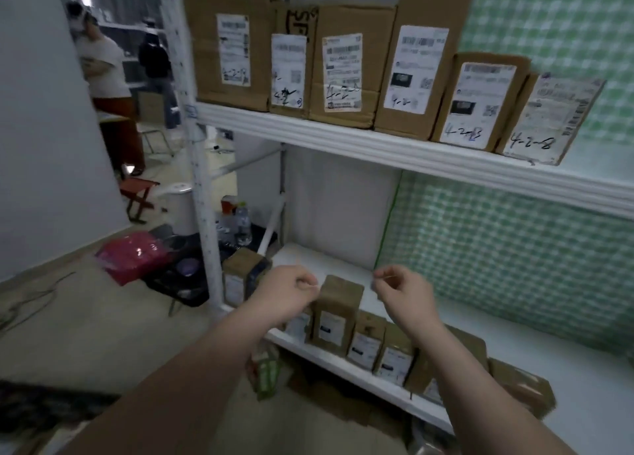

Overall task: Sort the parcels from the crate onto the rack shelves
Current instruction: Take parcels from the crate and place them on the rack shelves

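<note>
Both hands hover in front of the white metal rack's lower shelf point(514, 338), fingers curled in. The left hand point(291, 291) and right hand point(399, 288) each pinch what looks like a thin pale strand point(384, 276) between thumb and forefinger; it is too fine to identify. Just below and between them, small brown cardboard parcels point(338, 312) with white labels stand upright in a row along the shelf's front edge. Larger brown cardboard boxes point(346, 66) line the upper shelf point(377, 142).

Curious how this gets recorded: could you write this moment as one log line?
left hand: curled, no parcel | right hand: curled, no parcel | both by small parcels on lower shelf
</note>
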`<state>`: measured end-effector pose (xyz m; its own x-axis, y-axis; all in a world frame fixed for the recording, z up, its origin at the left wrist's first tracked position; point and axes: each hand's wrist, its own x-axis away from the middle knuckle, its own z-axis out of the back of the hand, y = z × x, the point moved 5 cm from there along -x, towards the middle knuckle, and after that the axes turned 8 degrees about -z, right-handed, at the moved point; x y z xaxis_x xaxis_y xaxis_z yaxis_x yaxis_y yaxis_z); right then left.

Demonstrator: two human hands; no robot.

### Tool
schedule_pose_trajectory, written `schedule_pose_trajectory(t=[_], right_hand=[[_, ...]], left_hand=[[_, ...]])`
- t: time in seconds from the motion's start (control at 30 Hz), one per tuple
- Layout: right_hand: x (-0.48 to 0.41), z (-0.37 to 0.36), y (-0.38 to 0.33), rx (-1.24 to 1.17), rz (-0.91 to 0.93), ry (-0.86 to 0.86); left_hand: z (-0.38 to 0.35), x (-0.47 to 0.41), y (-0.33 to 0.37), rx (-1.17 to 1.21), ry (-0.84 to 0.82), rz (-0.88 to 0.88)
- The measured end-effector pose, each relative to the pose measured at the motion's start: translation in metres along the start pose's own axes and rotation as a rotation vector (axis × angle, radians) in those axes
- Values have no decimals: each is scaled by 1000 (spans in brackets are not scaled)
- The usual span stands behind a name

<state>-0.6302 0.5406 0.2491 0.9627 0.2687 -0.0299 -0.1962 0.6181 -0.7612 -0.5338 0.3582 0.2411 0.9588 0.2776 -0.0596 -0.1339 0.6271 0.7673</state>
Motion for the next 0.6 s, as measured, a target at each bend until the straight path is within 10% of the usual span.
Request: schedule_pose_trajectory(t=[0.6], right_hand=[[277,-431,-82,250,14,-952]], left_hand=[[189,432,-346,39,532,866]])
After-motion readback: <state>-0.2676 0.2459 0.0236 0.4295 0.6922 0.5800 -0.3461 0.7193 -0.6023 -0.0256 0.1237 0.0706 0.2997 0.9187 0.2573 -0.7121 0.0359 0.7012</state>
